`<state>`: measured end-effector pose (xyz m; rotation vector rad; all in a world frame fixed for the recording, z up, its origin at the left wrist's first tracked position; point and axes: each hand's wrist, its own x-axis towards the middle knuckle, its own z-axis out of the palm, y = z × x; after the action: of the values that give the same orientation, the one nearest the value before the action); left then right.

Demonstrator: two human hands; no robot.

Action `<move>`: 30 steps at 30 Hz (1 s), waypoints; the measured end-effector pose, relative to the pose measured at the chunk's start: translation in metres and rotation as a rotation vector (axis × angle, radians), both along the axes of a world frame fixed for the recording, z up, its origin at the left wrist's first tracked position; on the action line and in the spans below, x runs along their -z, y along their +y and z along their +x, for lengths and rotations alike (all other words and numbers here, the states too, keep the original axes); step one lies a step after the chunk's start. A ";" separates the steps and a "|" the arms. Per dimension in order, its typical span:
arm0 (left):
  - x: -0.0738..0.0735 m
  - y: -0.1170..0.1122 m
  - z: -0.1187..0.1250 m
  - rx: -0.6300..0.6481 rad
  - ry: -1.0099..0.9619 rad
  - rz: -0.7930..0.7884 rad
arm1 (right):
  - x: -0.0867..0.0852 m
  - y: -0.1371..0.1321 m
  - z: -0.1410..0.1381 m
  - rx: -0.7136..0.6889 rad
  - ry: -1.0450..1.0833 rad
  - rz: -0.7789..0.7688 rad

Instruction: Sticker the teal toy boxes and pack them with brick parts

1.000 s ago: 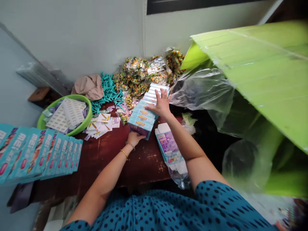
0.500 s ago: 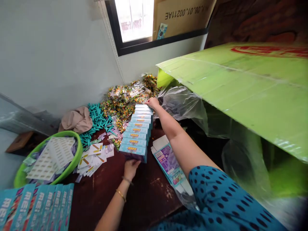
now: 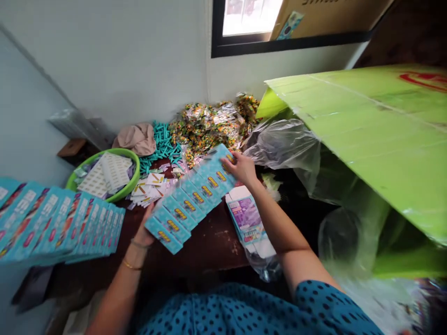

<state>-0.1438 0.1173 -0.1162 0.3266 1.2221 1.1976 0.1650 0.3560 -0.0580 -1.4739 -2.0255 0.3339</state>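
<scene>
A slanting row of small light-blue boxes [image 3: 188, 204] is held between my two hands above the dark red table [image 3: 220, 246]. My left hand [image 3: 148, 228] presses on the near left end, its fingers partly hidden behind the boxes. At the far right end my right hand [image 3: 240, 168] grips the last boxes, fingers bent over their top. Beneath my right forearm lies a stack of flat, unfolded cartons [image 3: 246, 218] printed purple and blue, partly in clear plastic.
At left stand overlapping rows of blue boxes [image 3: 63, 223]. Behind them is a green basket [image 3: 134, 186] of printed sheets. Loose cards [image 3: 150, 190], teal sticks [image 3: 164, 139] and bags of small colourful pieces [image 3: 209, 125] lie by the wall. A large green board [image 3: 366, 135] juts in from the right.
The row of boxes has been lifted from the table and swung to a diagonal, both hands moving with it. My view has turned left, bringing more of the boxes at left into sight.
</scene>
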 end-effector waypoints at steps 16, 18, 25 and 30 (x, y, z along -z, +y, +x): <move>0.007 -0.105 -0.079 0.039 0.289 -0.248 | 0.098 -0.104 -0.026 -0.396 0.459 -0.847; -0.008 -0.108 -0.071 0.046 0.402 -0.157 | 0.080 -0.104 -0.030 -0.396 0.448 -0.720; 0.004 -0.154 -0.062 -0.061 0.991 0.268 | 0.088 -0.147 0.014 -0.295 0.605 -0.315; 0.079 -0.162 -0.055 -0.021 0.965 0.069 | 0.155 -0.191 0.003 -0.315 0.608 -0.491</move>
<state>-0.1988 -0.0451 -0.1956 1.0205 2.0006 1.1176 0.1683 0.1652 -0.2126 -1.1025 -1.7166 1.3145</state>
